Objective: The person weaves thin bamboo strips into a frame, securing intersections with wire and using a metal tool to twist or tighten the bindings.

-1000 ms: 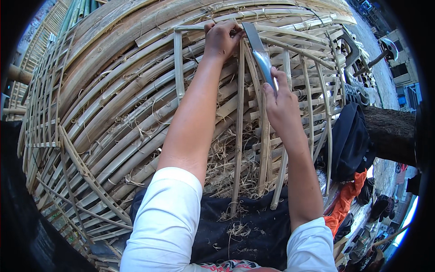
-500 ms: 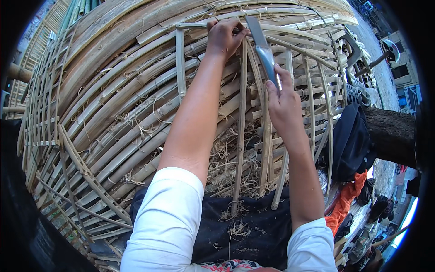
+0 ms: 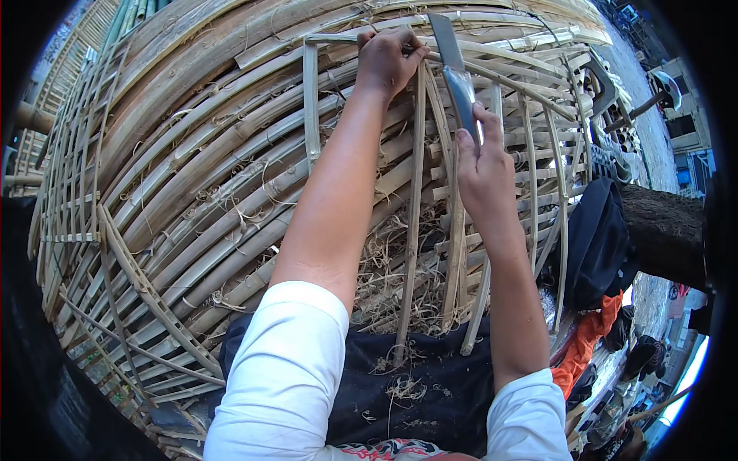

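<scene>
My left hand (image 3: 390, 63) is closed around the top of a bamboo frame, where a thin crosswise strip (image 3: 334, 38) meets an upright strip (image 3: 415, 200). Its fingers hide the joint. In my right hand (image 3: 486, 173) is a long, flat, blunt-ended knife (image 3: 447, 44), held near its lower end with thumb and fingers pressed along it. The blade points up and away, just right of my left hand. Whether it touches the bamboo I cannot tell. Further upright strips of the frame (image 3: 529, 169) stand around my right forearm.
Split bamboo lengths (image 3: 177, 196) lie stacked beneath and to the left. A bamboo lattice (image 3: 73, 177) stands at far left. Curly shavings (image 3: 377, 261) lie among the strips and on dark cloth (image 3: 415, 384) over my lap. Dark fabric (image 3: 592, 238) and orange cloth (image 3: 588, 338) are at right, beside a log (image 3: 665, 230).
The knife and my left hand have shifted slightly to the right in the picture, along with the bamboo frame. Both grips look the same.
</scene>
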Tool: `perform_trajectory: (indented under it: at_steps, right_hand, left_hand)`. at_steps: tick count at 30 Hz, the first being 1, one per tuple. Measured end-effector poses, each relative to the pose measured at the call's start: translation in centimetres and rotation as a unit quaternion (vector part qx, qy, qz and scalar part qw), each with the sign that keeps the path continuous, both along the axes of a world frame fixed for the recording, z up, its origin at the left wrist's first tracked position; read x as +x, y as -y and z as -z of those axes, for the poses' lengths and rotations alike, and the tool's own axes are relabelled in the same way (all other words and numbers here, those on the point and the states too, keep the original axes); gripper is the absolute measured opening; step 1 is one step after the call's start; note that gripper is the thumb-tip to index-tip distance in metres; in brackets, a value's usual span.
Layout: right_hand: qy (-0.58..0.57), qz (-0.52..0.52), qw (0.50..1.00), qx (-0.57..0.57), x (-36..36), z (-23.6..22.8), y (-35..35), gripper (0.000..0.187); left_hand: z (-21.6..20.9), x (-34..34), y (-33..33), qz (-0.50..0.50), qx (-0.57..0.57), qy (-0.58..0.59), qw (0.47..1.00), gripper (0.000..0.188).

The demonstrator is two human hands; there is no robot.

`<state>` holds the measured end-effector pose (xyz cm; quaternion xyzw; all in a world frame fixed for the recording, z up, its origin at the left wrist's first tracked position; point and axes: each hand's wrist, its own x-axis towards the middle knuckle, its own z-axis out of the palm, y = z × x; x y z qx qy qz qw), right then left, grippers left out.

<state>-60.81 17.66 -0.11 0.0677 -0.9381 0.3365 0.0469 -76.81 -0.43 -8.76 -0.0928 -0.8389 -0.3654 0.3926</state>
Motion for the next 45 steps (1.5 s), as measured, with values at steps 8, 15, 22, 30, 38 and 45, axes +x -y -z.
perform_trajectory:
  at_steps: [8,15,22,30,38,45]
  right_hand:
    - [-0.017,-0.018,0.999,0.023,-0.4,0.9,-0.4,0.033]
    - [-0.013,-0.019,0.999,0.048,-0.5,1.2,-0.7,0.034]
    - [-0.016,-0.014,1.000,-0.004,-0.2,0.7,-0.3,0.034]
    - [-0.037,-0.025,0.998,0.045,-0.8,1.3,-0.4,0.033]
    - [-0.010,-0.010,1.000,0.021,-0.7,0.8,-0.2,0.033]
    - [-0.027,-0.016,1.000,0.003,-0.8,1.1,-0.5,0.033]
  left_hand:
    - [0.1,-0.4,0.0,-0.016,-0.009,-0.026,0.999,0.019]
    - [-0.3,0.0,-0.1,-0.016,-0.009,-0.004,1.000,0.017]
    - [-0.1,-0.2,0.2,-0.016,-0.008,-0.010,1.000,0.021]
    - [0.0,0.2,-0.3,0.009,0.002,-0.006,1.000,0.015]
    - [0.2,-0.3,0.1,-0.013,-0.005,-0.023,1.000,0.023]
    - [0.4,-0.6,0.2,-0.018,-0.006,-0.034,0.999,0.022]
